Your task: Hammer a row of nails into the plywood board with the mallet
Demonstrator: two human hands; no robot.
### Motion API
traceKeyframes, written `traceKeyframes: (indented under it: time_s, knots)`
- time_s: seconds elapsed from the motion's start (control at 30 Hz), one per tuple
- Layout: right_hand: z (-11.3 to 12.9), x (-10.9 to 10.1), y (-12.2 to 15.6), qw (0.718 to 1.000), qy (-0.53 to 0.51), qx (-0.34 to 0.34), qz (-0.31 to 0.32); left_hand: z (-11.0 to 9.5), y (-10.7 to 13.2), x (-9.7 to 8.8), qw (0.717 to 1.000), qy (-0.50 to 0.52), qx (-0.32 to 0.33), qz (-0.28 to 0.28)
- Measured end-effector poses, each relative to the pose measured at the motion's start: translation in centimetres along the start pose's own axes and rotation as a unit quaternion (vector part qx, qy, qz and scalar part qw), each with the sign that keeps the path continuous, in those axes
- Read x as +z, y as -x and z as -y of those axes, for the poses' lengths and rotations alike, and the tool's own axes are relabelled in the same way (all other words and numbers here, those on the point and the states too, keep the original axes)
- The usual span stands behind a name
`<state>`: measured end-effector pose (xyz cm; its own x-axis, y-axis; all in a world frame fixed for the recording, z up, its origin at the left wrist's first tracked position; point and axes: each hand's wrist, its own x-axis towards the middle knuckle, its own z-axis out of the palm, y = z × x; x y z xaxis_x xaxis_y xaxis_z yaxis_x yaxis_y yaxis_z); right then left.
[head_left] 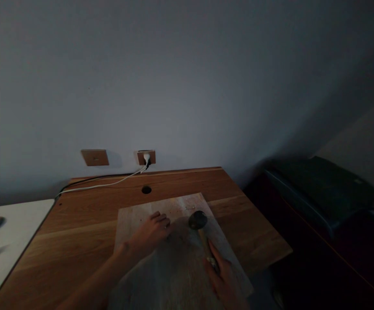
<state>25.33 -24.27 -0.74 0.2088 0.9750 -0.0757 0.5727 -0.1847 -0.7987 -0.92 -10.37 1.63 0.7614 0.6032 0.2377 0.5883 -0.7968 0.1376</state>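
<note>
My right hand [221,275] is wrapped round the wooden handle of a mallet [198,220] with a dark round head. The mallet's head is over the upper right part of a worn, stained board [161,275]. To the left of it, my left hand [156,228] is low over the board, fingers curled together. What those fingers hold, if anything, is hidden by the hand and the dim light. A few tiny light bits [190,208] lie on the board just beyond the mallet head; their kind is too small to tell.
The board lies on a wooden table [258,232] with a round cable hole [146,189]. A white cable [106,185] runs from a wall socket [151,157] along the back edge. A white surface [22,224] adjoins at left. A dark green cushioned object [322,185] stands at right.
</note>
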Motion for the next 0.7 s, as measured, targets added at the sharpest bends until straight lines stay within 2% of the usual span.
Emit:
traceKeyframes:
  time_s: [0.07,0.13,0.2,0.33,0.5,0.6,0.7]
  knots:
    - [-0.2,0.0,-0.1,1.000,0.003,-0.006,-0.006,0.9,-1.7,0.1,0.993,0.089,-0.079,-0.029]
    - [-0.5,-0.1,-0.2,1.000,0.009,-0.007,-0.007,1.8,-3.7,0.3,0.968,0.181,-0.162,-0.056]
    - [-0.7,-0.1,-0.2,1.000,0.009,-0.010,-0.011,2.6,-5.5,0.6,0.950,0.229,-0.203,-0.067]
    - [-0.9,0.3,-0.1,0.999,0.009,-0.011,-0.036,3.2,-7.0,1.4,0.950,0.237,-0.194,-0.055]
    - [-0.3,0.2,0.0,0.999,0.014,0.015,-0.025,3.5,-6.6,2.6,0.951,0.248,-0.178,-0.047]
    - [0.1,-0.3,0.1,1.000,0.004,0.017,-0.009,3.7,-6.3,3.1,0.957,0.237,-0.156,-0.065]
    - [0.0,-0.5,0.4,1.000,-0.007,0.011,-0.029,3.9,-6.2,3.2,0.958,0.239,-0.139,-0.068]
